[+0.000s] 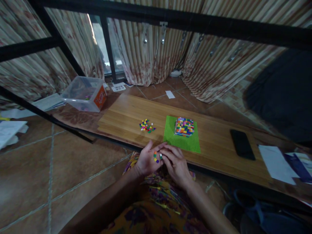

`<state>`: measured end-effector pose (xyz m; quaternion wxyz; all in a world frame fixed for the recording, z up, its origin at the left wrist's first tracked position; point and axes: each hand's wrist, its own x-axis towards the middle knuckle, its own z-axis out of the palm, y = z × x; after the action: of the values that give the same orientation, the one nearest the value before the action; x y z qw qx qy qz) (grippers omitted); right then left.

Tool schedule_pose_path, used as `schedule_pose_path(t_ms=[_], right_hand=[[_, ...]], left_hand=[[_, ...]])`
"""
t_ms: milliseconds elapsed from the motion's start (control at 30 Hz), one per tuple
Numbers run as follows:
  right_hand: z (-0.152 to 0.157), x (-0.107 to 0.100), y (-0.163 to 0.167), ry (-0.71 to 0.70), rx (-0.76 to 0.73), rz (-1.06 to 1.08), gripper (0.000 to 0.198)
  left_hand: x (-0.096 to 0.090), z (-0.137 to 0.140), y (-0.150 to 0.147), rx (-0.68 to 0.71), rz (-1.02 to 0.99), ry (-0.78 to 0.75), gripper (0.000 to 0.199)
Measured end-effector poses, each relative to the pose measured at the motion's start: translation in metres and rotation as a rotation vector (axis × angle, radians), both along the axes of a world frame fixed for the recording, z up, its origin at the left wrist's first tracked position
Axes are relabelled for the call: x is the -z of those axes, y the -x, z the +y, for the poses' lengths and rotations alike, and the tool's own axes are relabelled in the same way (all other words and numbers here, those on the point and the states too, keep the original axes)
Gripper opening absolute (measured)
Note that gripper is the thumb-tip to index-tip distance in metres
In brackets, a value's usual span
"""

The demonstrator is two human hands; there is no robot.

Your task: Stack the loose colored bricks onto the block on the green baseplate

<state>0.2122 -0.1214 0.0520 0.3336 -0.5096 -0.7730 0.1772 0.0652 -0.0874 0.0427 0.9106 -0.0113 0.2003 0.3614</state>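
Note:
Low over my lap, my left hand [148, 160] is turned palm up with its fingers stretched out, carrying a few small building bricks [156, 158] in orange, green, yellow and purple. My right hand [175, 163] reaches over that palm, its thumb and fingers pinched at a small white-and-green brick [161, 156]. Just beyond my hands, a bright green studded baseplate [181, 143] lies on the wooden board. A block built of many multicoloured bricks [184, 126] stands on the baseplate. To its left is a loose pile of small bricks [146, 126].
The wooden board [122, 113] spans the view before me. A clear plastic box [83, 96] with an orange label stands at its left end. A black phone [242, 144] and papers [276, 164] lie on the right. A black metal frame [156, 13] crosses above, before striped curtains.

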Motion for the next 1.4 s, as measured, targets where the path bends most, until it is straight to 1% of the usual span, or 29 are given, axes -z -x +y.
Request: schedule_pose_path(t_ms=[133,267,367,467,533,667,767,867,1033,1167,1233,1267,1333,1400], right_hand=[[0.000,0.004,0.001,-0.004,-0.004,-0.043,0.025],[-0.002,0.006,0.003,0.063,-0.001,-0.002,0.017],[-0.004,0.004,0.003,0.132,0.036,0.096,0.013],[-0.004,0.002,0.000,0.178,0.134,0.205,0.011],[-0.003,0.002,-0.002,0.217,0.180,0.264,0.011],[-0.002,0.006,-0.004,0.323,0.188,0.381,0.014],[-0.003,0.011,-0.005,0.381,0.193,0.480,0.016],[-0.005,0.013,-0.006,0.447,0.166,0.587,0.020],[-0.008,0.005,-0.008,0.579,0.102,0.707,0.023],[-0.008,0.006,-0.012,0.685,0.056,0.820,0.023],[-0.003,0.011,-0.017,0.658,0.116,0.826,0.020],[0.002,0.013,-0.021,0.606,0.178,0.806,0.019],[0.015,0.014,-0.031,0.439,0.310,0.717,0.019],[0.032,0.012,-0.043,0.244,0.390,0.581,0.020]], left_hand=[[-0.001,0.000,-0.002,0.012,-0.004,0.022,0.055],[0.002,0.001,-0.002,0.015,0.012,0.023,0.052],[0.008,-0.002,-0.003,-0.001,0.115,-0.007,0.041],[0.016,-0.010,-0.005,0.021,0.271,-0.062,0.023],[0.019,-0.015,-0.007,0.047,0.352,-0.114,0.018],[0.022,-0.017,-0.006,0.120,0.449,-0.255,0.023],[0.022,-0.014,-0.003,0.168,0.474,-0.311,0.026],[0.021,-0.013,0.000,0.223,0.444,-0.339,0.028],[0.017,-0.013,0.002,0.322,0.448,-0.349,0.031],[0.014,-0.012,0.001,0.350,0.427,-0.358,0.030],[0.014,-0.011,0.000,0.347,0.437,-0.353,0.028],[0.014,-0.011,-0.001,0.346,0.446,-0.346,0.028],[0.017,-0.010,-0.002,0.341,0.466,-0.336,0.027],[0.021,-0.011,-0.001,0.356,0.482,-0.338,0.028]])
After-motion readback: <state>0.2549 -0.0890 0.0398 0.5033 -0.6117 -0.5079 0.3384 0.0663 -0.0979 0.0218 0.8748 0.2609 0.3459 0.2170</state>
